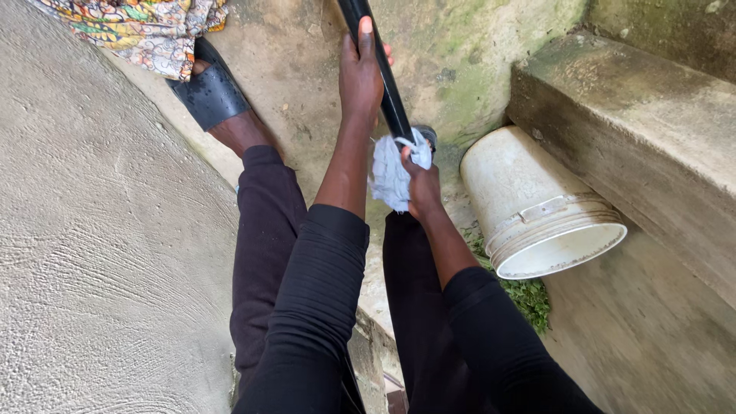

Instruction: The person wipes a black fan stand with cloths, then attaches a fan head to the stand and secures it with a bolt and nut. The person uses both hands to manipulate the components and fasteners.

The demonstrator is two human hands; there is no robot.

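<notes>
The left hand (pixel 360 73) grips a black pipe (pixel 392 103) cut off at the top edge; the right hand (pixel 422 184) clutches a pale rag (pixel 389 175) hiding the pipe's lower end.

The pipe (pixel 391 92) looks like smooth, glossy black plastic. The rag (pixel 391 175) is soft, crumpled pale cloth. The bucket (pixel 537 207) is matt off-white plastic, scuffed and stained. The floor (pixel 100 253) is rough, swirled grey concrete, the wall (pixel 468 54) coarse and mossy. The sandal (pixel 211 92) is black, rubbery, slightly shiny. The sleeves (pixel 322 291) are matt black knit.
</notes>
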